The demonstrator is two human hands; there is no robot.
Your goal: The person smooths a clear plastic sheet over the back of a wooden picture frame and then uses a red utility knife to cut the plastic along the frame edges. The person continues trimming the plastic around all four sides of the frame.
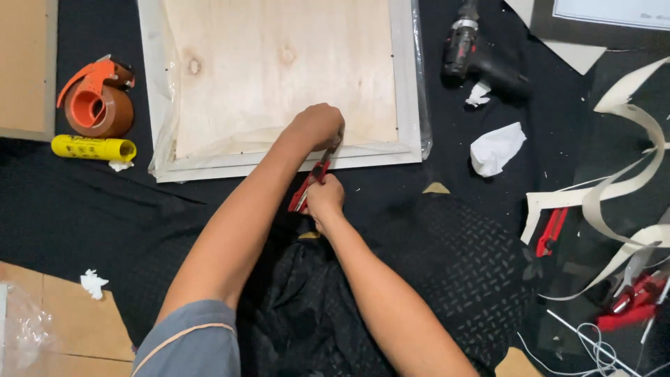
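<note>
A picture frame lies face down, its plywood backing point(279, 70) bordered by a pale grey frame edge point(405, 84) under clear plastic film. My left hand point(317, 126) presses in a fist on the lower part of the backing. My right hand point(325, 197) grips a red utility knife point(309, 183), whose blade points up to the frame's lower edge just under my left hand. Both forearms come in from the bottom of the view.
An orange tape dispenser point(98, 98) and a yellow tube point(94, 148) lie left of the frame. A black cordless drill point(481, 59) and crumpled white paper point(495, 148) lie right. Curled paper strips point(614, 188), another red cutter point(551, 232) and red tools point(631, 304) sit far right on black cloth.
</note>
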